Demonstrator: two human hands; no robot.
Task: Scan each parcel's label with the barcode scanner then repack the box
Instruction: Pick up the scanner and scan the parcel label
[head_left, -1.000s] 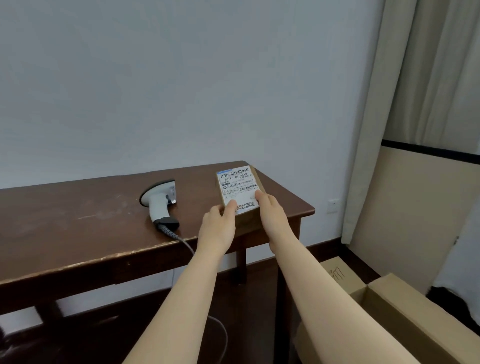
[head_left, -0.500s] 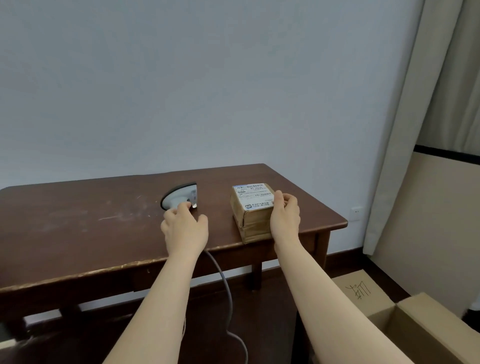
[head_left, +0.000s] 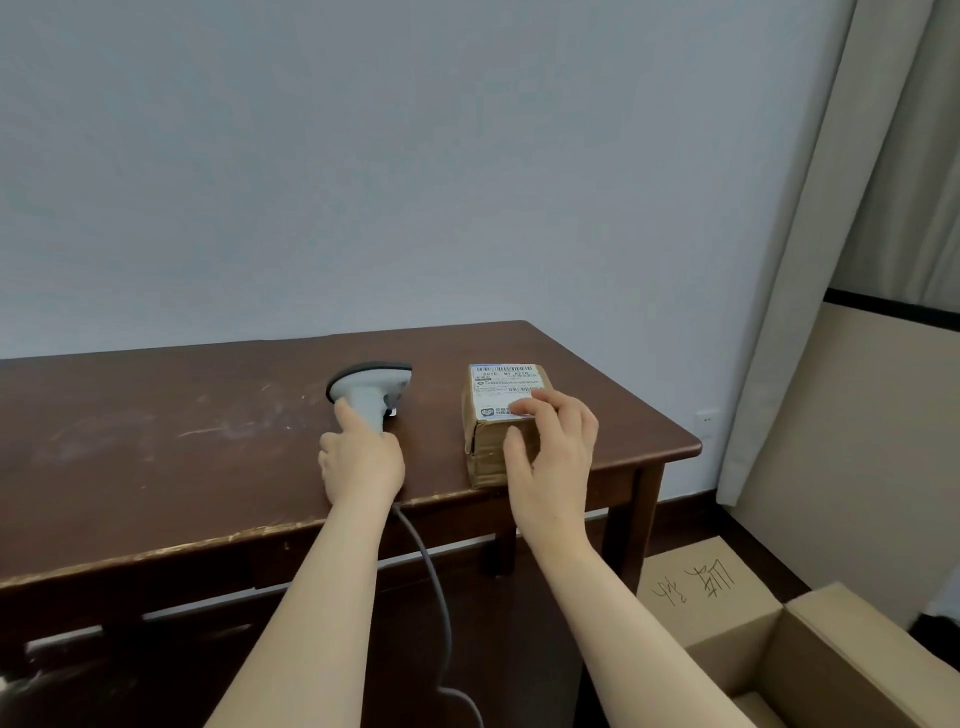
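At the bench's near edge, the left hand (head_left: 363, 460) grips the scanner (head_left: 371, 387) by its handle, with the cable (head_left: 434, 577) dropping off the bench (head_left: 156, 415). The right hand (head_left: 558, 457) clasps the parcel (head_left: 488, 457) at the scanner's 3 o'clock — fingers on its label (head_left: 501, 382), thumb on the near face. An open box (head_left: 857, 639) sits on the floor at the parcel's 5 o'clock.

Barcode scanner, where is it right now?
In the head view the barcode scanner sits on the table, mid-frame, just left of the parcel, its handle gripped by the left hand; the right hand holds the parcel.
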